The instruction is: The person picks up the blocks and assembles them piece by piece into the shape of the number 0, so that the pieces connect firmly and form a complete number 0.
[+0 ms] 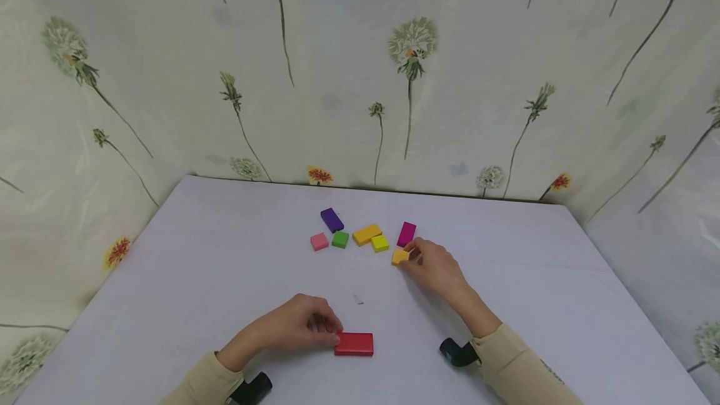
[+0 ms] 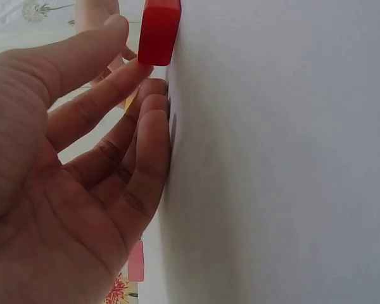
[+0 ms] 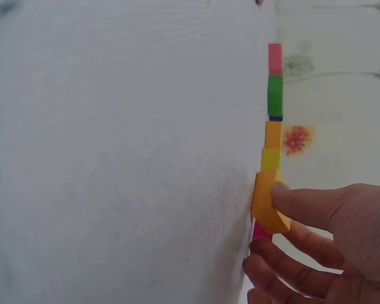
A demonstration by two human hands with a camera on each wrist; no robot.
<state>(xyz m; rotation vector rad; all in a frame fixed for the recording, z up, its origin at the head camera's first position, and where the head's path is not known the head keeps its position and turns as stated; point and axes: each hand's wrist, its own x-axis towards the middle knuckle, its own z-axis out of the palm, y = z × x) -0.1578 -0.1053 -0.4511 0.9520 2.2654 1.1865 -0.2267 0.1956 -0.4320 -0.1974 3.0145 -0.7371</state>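
At the lower middle of the frame, the left hand [image 1: 295,324], fingers loosely bent, is at the left end of the red block [image 1: 354,344], which lies flat on the white table [image 1: 225,292]. A careless thumb could probably skew this block. Farther off, right of centre, the right hand [image 1: 435,265] pinches the small light-orange block [image 1: 400,257] between thumb and fingers. A slack pinch might let it slip; a sideways sweep could knock the magenta block [image 1: 407,234] just beyond, or the yellow block [image 1: 379,243] to its left. That one touches the orange block [image 1: 367,234]; the green block [image 1: 340,239], pink block [image 1: 319,242] and purple block [image 1: 332,220] lie farther left.

Whether the left fingertips bear on the red block is unclear: the left wrist view shows a gap at the thumb and cuts off its far end. The right wrist view mostly hides the purple and magenta blocks.
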